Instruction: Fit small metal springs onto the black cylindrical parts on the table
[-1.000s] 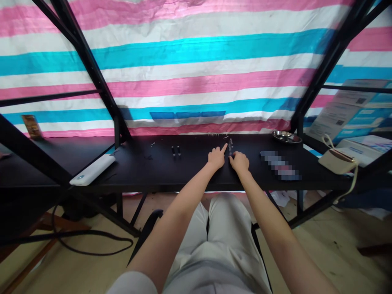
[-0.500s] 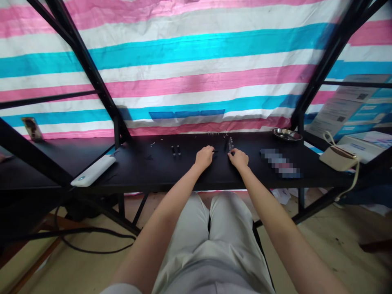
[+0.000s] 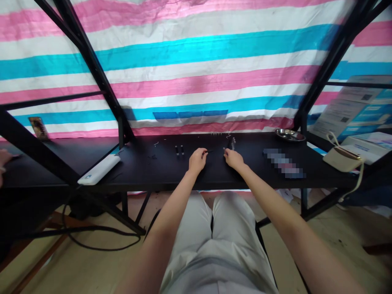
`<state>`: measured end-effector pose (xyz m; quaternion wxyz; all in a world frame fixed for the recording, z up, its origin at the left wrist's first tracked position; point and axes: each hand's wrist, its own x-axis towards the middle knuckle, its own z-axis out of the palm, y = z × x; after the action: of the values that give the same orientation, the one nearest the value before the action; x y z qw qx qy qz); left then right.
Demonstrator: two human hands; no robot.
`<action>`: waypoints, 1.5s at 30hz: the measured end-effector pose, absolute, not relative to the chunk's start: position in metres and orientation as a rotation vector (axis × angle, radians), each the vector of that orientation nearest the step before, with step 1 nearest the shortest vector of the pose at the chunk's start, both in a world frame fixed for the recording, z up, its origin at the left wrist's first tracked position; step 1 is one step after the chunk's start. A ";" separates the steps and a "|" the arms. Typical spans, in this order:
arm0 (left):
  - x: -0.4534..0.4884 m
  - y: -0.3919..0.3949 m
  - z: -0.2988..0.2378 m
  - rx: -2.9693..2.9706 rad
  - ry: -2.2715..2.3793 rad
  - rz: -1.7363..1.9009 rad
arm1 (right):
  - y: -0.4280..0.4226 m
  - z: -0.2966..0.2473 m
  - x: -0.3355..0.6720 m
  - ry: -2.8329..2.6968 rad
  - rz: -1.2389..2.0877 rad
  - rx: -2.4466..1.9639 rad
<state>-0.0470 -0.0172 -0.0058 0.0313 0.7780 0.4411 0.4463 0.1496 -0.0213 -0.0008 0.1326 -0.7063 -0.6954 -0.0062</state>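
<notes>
Both my hands rest on a black table [image 3: 214,175] in front of me. My left hand [image 3: 197,159] is curled, pinching a small dark piece whose tip shows at its fingertips. My right hand [image 3: 232,159] is also curled, its fingertips touching a small dark thing I cannot make out. Just beyond it stand small dark and silvery parts [image 3: 233,143]. Two short black cylinders [image 3: 180,150] lie to the left of my left hand.
A white power bank [image 3: 98,169] lies at the table's left front edge. A metal dish [image 3: 290,134] sits at the back right, a blurred flat object [image 3: 283,163] beside it. A beige pouch [image 3: 341,158] is far right. Another person's hand [image 3: 3,157] shows at the left edge.
My left hand drew back to the left from the small parts and curled from a pointing finger into a pinch. My right hand shifted slightly left.
</notes>
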 end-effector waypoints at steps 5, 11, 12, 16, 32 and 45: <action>-0.049 -0.018 -0.005 2.385 1.368 1.408 | -0.019 0.004 0.123 -2.251 -0.123 -1.939; -0.049 -0.019 -0.005 2.395 1.344 1.445 | -0.022 0.006 0.114 -2.302 -0.243 -1.933; -0.049 -0.019 -0.005 2.393 1.346 1.457 | -0.024 0.006 0.113 -2.303 -0.260 -1.935; -0.048 -0.021 -0.004 2.401 1.318 1.489 | -0.031 0.008 0.110 -2.278 -0.300 -1.965; -0.047 -0.033 0.001 2.528 1.184 1.328 | -0.040 0.003 0.112 -2.142 -0.237 -1.939; -0.045 -0.031 -0.002 2.614 1.144 1.217 | -0.040 0.002 0.111 -2.150 -0.216 -1.850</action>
<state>-0.0454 -0.0311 -0.0023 0.0198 0.8424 0.3688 0.3924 0.1115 -0.0401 0.0019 0.1480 -0.6433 -0.7474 -0.0751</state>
